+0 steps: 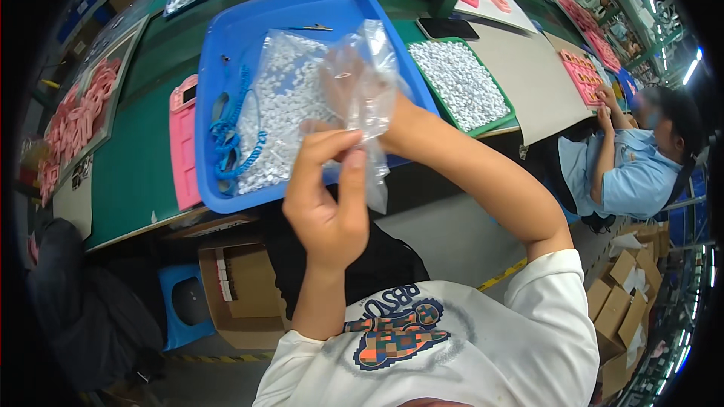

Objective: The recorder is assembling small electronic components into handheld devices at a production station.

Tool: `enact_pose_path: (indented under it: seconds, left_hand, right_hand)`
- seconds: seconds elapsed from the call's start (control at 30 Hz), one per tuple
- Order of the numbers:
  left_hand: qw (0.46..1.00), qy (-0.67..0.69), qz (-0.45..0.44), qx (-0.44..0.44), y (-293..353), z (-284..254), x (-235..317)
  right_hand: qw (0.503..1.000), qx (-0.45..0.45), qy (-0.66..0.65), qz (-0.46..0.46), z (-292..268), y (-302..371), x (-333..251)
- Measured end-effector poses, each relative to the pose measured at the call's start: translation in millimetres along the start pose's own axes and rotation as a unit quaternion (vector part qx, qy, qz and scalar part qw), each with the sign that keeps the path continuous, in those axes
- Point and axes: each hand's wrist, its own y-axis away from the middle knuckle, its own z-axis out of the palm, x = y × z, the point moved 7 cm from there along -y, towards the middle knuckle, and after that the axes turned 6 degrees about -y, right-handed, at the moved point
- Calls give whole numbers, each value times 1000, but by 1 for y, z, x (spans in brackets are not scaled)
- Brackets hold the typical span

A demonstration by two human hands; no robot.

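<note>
A clear plastic bag (379, 102) lies partly in a large blue tray (205, 117), its mouth lifted toward me. Small white parts (264, 169) fill its lower portion. My left hand (330, 200) pinches the near edge of the bag between thumb and index finger. Through the crumpled plastic shows my right hand (351, 87), reaching inside the bag from the right; its fingers are blurred by the film, and I cannot see whether they grip anything. A coiled blue cord (226, 143) sits in the tray's left side, and a thin pen-like tool (311, 29) lies near its back.
Right of the blue tray stands a green tray (504, 117) of white pieces, with a dark phone (447, 28) behind it. A pink case part (183, 154) lies left. A co-worker (633, 173) sits at right. Below the table is an open cardboard box (253, 301).
</note>
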Motion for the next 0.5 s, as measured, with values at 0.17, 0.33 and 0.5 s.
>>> enact_pose_path:
  seconds: [0.17, 0.33, 0.5]
  left_hand:
    - [996, -67, 26, -53, 8, 14, -4]
    - [994, -68, 51, -65, 5, 13, 0]
    - [993, -64, 77, -63, 2, 11, 3]
  right_hand:
    - [995, -64, 20, 74, 13, -5, -5]
    - [991, -99, -76, 45, 14, -10, -32]
    - [991, -40, -130, -22, 27, -32, -34]
